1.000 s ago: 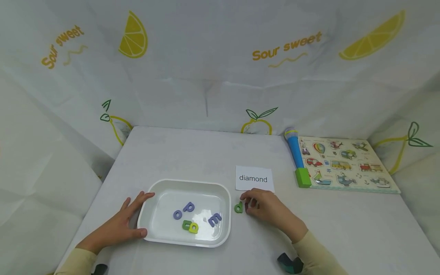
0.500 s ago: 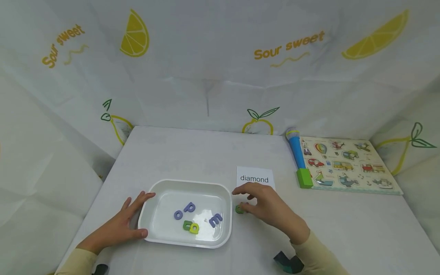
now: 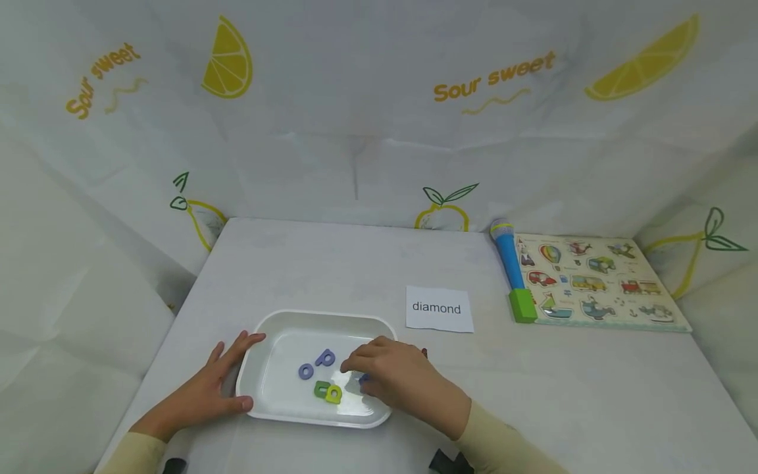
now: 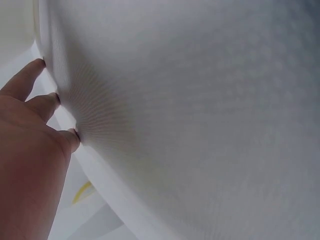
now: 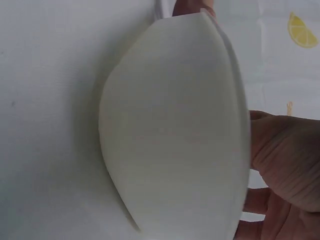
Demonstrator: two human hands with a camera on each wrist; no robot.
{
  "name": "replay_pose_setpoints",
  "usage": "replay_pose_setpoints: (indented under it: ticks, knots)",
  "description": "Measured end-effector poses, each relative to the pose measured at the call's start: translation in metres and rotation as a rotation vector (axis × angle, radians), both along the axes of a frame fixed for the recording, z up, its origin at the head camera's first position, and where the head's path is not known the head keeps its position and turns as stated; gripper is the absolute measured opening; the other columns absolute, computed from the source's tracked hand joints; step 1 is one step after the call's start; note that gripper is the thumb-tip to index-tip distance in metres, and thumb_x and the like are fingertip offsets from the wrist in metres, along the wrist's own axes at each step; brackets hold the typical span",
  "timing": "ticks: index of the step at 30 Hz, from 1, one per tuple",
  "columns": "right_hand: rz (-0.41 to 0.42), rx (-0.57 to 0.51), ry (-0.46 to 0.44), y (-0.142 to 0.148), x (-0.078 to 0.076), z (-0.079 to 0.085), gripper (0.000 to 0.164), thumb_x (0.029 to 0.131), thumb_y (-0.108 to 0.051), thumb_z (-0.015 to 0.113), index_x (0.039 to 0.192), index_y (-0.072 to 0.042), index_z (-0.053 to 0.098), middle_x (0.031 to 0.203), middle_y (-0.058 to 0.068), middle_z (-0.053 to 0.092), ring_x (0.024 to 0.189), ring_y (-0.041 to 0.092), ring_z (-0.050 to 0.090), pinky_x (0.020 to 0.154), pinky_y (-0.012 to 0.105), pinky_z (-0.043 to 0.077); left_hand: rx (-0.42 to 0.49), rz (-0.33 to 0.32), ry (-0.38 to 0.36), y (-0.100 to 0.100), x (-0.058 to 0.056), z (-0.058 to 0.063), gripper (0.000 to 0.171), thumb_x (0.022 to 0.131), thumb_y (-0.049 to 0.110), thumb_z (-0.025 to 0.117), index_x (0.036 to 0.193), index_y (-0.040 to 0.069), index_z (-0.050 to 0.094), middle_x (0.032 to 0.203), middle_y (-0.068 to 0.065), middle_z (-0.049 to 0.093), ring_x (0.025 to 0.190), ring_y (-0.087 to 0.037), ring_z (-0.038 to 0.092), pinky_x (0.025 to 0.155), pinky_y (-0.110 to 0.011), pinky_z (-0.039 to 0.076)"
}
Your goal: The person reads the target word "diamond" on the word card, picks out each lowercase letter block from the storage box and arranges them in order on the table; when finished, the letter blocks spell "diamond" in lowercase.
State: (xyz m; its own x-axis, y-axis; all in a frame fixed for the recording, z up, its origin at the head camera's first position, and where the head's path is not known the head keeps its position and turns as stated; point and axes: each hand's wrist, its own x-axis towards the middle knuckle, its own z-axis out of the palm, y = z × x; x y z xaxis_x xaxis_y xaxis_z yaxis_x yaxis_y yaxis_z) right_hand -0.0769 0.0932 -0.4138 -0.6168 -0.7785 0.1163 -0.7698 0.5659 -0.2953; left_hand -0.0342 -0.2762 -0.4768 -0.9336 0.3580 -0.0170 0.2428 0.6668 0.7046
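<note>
A white tray (image 3: 278, 411) lies in the head view with small letters in it: a purple "o" (image 3: 305, 372), a purple "a"-like letter (image 3: 325, 357), a green letter (image 3: 321, 388) against a yellow one (image 3: 334, 394), and a purple "m" (image 3: 363, 378) mostly covered. My left hand (image 3: 201, 392) rests at the tray's left end, fingers and thumb spread along its rim. Over the right side my right hand (image 3: 399, 375) reaches down around the "m", thumb and index finger apart. A dark red bit (image 3: 424, 353) peeks out behind it; the green "d" is hidden.
A card reading "diamond" (image 3: 439, 309) lies beyond the right hand. At the back right are a blue toy microphone (image 3: 508, 257), a green block (image 3: 523, 305) and a picture puzzle board (image 3: 598, 283). Printed white cloth (image 3: 355, 131) stands behind the table.
My right hand has left the green "d" below the card and moved left over the tray to the purple "m". My left hand stays at the tray's left end.
</note>
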Motion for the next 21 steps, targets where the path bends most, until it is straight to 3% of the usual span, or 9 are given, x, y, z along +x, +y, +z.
replay_pose_setpoints:
  ticks: [4, 7, 12, 16, 19, 21]
  knots:
    - [0.006, 0.122, 0.068, -0.015, -0.001, -0.009, 0.041, 0.077, -0.014, 0.087, 0.113, -0.030, 0.074, 0.106, -0.016, 0.070, 0.091, 0.011, 0.066, 0.056, 0.022, 0.050, 0.003, -0.012, 0.017, 0.000, 0.000, 0.000, 0.091, 0.082, 0.047, 0.081, 0.158, 0.035, 0.031, 0.160, -0.021, 0.033, 0.147, 0.006, 0.010, 0.117, -0.015, -0.008]
    - [-0.001, 0.164, 0.059, -0.021, -0.001, -0.014, 0.042, 0.076, -0.011, 0.087, 0.113, -0.028, 0.074, 0.104, -0.012, 0.070, 0.086, 0.013, 0.066, 0.053, 0.022, 0.049, 0.014, -0.013, 0.007, 0.000, 0.000, 0.000, 0.091, 0.081, 0.045, 0.081, 0.157, 0.035, 0.032, 0.160, -0.021, 0.033, 0.146, 0.007, 0.009, 0.116, -0.014, -0.007]
    - [-0.004, 0.194, 0.042, -0.025, -0.001, -0.017, 0.041, 0.078, -0.011, 0.087, 0.113, -0.026, 0.073, 0.100, -0.007, 0.069, 0.083, 0.014, 0.063, 0.055, 0.023, 0.051, 0.011, -0.013, 0.014, -0.002, 0.000, -0.001, 0.092, 0.081, 0.044, 0.082, 0.157, 0.035, 0.032, 0.161, -0.020, 0.032, 0.150, -0.006, 0.013, 0.116, -0.014, -0.006]
    - [0.014, 0.208, 0.028, -0.029, -0.001, -0.016, 0.041, 0.080, -0.016, 0.086, 0.117, -0.027, 0.073, 0.106, -0.009, 0.069, 0.091, 0.013, 0.063, 0.063, 0.022, 0.053, 0.008, -0.016, 0.023, -0.004, -0.002, -0.003, 0.094, 0.079, 0.042, 0.083, 0.158, 0.033, 0.032, 0.160, -0.021, 0.033, 0.152, -0.030, 0.019, 0.119, -0.019, -0.006]
    - [0.055, 0.169, -0.019, -0.035, -0.001, -0.014, 0.042, 0.082, -0.019, 0.085, 0.121, -0.029, 0.072, 0.111, -0.013, 0.068, 0.099, 0.010, 0.062, 0.072, 0.021, 0.052, 0.023, -0.001, -0.012, -0.005, -0.002, -0.005, 0.095, 0.079, 0.040, 0.083, 0.158, 0.034, 0.032, 0.161, -0.023, 0.029, 0.149, -0.047, 0.017, 0.122, -0.029, -0.005]
    - [0.088, 0.134, -0.055, -0.039, 0.000, -0.012, 0.043, 0.083, -0.020, 0.085, 0.123, -0.030, 0.071, 0.113, -0.015, 0.067, 0.101, 0.006, 0.061, 0.075, 0.018, 0.051, 0.026, 0.002, -0.019, -0.006, -0.002, -0.006, 0.095, 0.079, 0.040, 0.083, 0.158, 0.034, 0.031, 0.162, -0.023, 0.028, 0.150, -0.048, 0.015, 0.121, -0.028, -0.006]
